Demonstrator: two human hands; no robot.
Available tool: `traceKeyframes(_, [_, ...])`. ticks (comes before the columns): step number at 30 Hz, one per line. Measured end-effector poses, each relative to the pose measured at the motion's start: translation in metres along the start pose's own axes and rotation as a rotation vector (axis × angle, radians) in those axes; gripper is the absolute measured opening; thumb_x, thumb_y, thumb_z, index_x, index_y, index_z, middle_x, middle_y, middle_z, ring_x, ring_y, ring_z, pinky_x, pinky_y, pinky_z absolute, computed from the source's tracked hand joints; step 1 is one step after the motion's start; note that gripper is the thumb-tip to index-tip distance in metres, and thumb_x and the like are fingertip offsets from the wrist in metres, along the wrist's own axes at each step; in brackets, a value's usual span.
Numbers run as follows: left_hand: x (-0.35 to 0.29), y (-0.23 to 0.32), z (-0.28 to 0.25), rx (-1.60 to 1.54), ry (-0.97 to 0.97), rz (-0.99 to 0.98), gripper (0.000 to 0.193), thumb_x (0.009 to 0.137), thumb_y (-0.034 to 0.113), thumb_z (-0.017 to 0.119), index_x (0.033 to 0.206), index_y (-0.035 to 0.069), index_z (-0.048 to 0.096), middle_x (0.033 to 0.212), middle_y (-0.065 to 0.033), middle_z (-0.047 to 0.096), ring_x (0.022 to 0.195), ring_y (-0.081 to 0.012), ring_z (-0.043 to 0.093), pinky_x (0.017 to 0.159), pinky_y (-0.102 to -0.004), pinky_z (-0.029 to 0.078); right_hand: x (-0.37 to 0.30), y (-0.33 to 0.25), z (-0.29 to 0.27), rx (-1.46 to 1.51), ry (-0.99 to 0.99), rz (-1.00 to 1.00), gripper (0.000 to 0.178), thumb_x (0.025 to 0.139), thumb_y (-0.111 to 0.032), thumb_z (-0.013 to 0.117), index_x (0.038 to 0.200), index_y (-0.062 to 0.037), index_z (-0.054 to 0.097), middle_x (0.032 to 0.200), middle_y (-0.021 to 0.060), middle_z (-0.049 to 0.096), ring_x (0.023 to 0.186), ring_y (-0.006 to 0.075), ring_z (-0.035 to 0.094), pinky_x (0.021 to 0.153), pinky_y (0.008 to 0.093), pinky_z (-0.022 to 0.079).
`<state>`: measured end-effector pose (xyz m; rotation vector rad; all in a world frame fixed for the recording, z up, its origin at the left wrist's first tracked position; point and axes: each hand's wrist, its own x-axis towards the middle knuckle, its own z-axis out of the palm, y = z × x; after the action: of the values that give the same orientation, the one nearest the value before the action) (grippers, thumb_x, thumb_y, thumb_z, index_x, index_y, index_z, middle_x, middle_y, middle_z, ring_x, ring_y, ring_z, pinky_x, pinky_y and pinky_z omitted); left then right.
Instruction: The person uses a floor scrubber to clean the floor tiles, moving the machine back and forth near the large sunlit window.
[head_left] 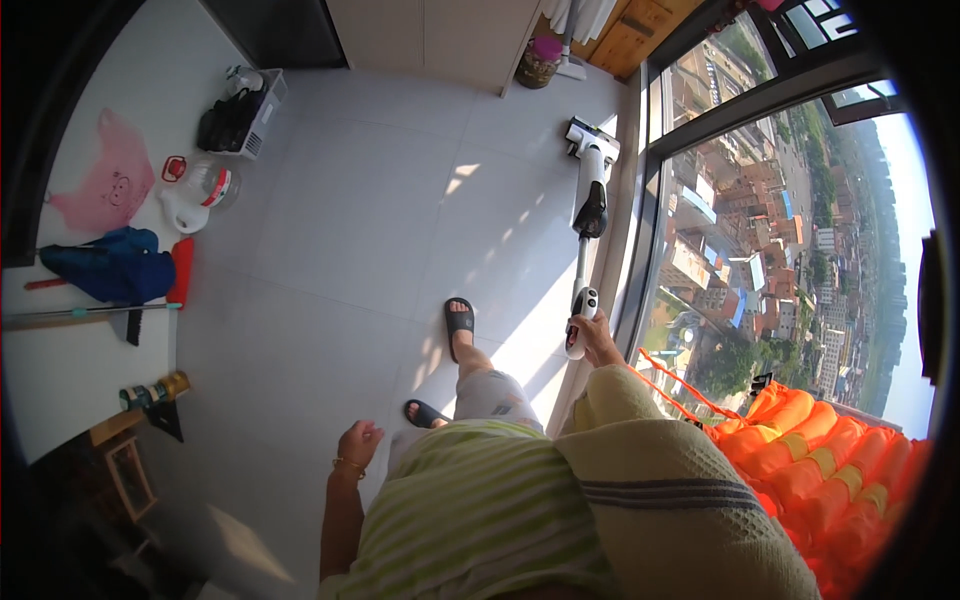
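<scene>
My right hand (598,338) is wrapped round the handle of a white and black upright floor cleaner (591,185). Its thin pole runs away from me to a wide head on the grey tiles beside the window wall. A pale yellow cloth with grey stripes (670,490) covers my right arm. On the other side, my left hand (360,441) hangs by my hip with its fingers curled in, a bracelet at the wrist, and nothing visible in it. Both feet, in dark slippers (460,322), stand on the tiles.
Tall windows (770,250) line the right, with an orange padded item (810,440) near me. Along the left are a white crate (262,115), a clear jug (215,185), a blue cloth bundle (115,265) and a red dustpan (182,270). A lidded jar (539,65) stands by the far cabinet (430,40).
</scene>
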<state>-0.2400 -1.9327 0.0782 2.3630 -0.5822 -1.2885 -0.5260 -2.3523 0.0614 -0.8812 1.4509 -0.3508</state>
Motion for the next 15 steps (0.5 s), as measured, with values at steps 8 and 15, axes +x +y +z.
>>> traceKeyframes(8, [-0.042,-0.163,0.03,-0.177,-0.037,-0.222,0.038,0.077,0.031,0.067,0.101,0.002,0.06,0.092,-0.0115,0.065,0.08,-0.0207,0.061,0.073,-0.0313,0.049,-0.166,0.07,-0.098,-0.201,-0.148,0.079,0.017,0.066,-0.001,0.059,0.082,-0.0023,0.055,0.063,0.005,0.056,0.05,0.0131,0.053,0.045,0.0278,0.043])
traceKeyframes(15, [-0.1,-0.203,0.033,-0.497,0.014,-0.506,0.033,0.079,0.027,0.06,0.098,-0.001,0.059,0.082,-0.0071,0.061,0.065,-0.0148,0.057,0.063,-0.0279,0.047,-0.267,0.034,-0.16,-0.454,-0.162,0.247,0.019,0.064,0.0,0.059,0.083,-0.0018,0.056,0.063,0.0046,0.056,0.047,0.0129,0.052,0.041,0.0269,0.042])
